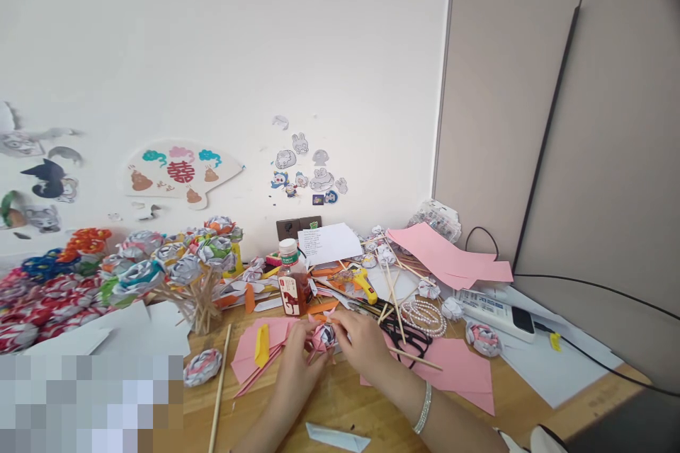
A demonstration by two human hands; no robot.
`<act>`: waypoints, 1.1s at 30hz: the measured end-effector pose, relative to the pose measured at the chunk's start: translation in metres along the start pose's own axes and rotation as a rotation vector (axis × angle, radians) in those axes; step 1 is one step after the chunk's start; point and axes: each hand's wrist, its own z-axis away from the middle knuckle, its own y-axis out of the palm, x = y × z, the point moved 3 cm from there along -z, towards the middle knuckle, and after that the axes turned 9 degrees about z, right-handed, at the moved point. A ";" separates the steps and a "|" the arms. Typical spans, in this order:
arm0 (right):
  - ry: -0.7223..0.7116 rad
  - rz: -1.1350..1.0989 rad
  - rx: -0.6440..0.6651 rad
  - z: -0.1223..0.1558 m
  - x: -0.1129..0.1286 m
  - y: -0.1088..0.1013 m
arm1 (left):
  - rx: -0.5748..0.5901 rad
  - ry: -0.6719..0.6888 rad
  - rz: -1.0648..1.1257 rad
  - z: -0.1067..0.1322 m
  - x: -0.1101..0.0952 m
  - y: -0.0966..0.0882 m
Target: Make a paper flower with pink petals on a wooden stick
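Note:
My left hand (300, 359) and my right hand (362, 344) meet at the middle of the table. Between their fingers is a small paper flower (323, 337) in pink, white and dark tones, partly covered by the fingertips. The left fingers wrap its near left side, while the right fingers pinch at its top right. Pink paper sheets (247, 357) with a folded yellow strip (262, 345) on top lie left of my left hand. A bottle of reddish drink (292, 279) stands upright just behind the hands. A folded pale blue paper strip (338, 437) lies nearer to me.
Finished paper flowers (185, 269) on sticks crowd the left. One paper rosette (202, 367) lies beside a long wooden stick (220, 389). Black scissors (406, 340), a yellow glue gun (364, 284), bead strings (425, 317), pink paper (451, 371) and a power strip (499, 315) are at right.

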 end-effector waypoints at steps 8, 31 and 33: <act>-0.035 0.178 0.060 0.001 -0.004 0.009 | -0.007 -0.001 -0.006 0.001 0.002 0.001; -0.011 0.140 0.172 -0.001 -0.010 0.015 | 0.028 0.015 -0.025 0.002 -0.003 0.002; 0.000 0.101 0.151 -0.002 -0.008 0.011 | 0.021 0.024 -0.033 0.001 -0.002 0.002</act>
